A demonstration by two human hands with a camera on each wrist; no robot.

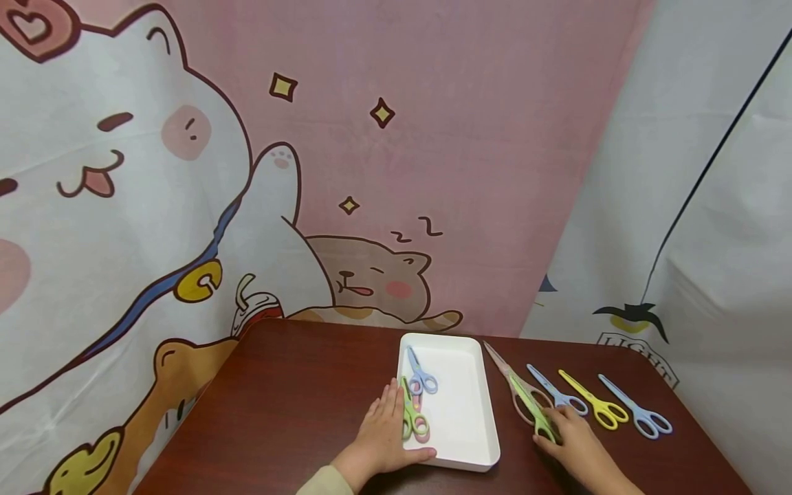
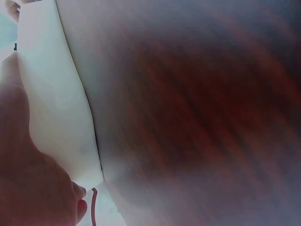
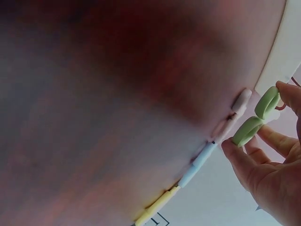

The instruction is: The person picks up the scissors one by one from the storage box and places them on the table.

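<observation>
My left hand (image 1: 385,430) rests along the left side of the white tray (image 1: 467,450), fingers straight and thumb at its front edge. Inside the tray lie small blue scissors (image 1: 423,379), green scissors (image 1: 408,416) and, partly under the green pair, pink scissors (image 1: 423,436). With my right hand (image 1: 572,440) I pinch the handle loops of another pair of green scissors (image 1: 526,397), seen in the right wrist view as green loops (image 3: 248,131) between thumb and fingers. Their blades point away, over pink scissors (image 1: 502,364) on the table; a gap between the two pairs is hard to judge.
To the right of the tray, blue scissors (image 1: 557,394), yellow scissors (image 1: 592,399) and another blue pair (image 1: 634,407) lie in a row on the dark brown table (image 1: 297,399). A printed cloth (image 1: 482,172) hangs behind the table's back edge.
</observation>
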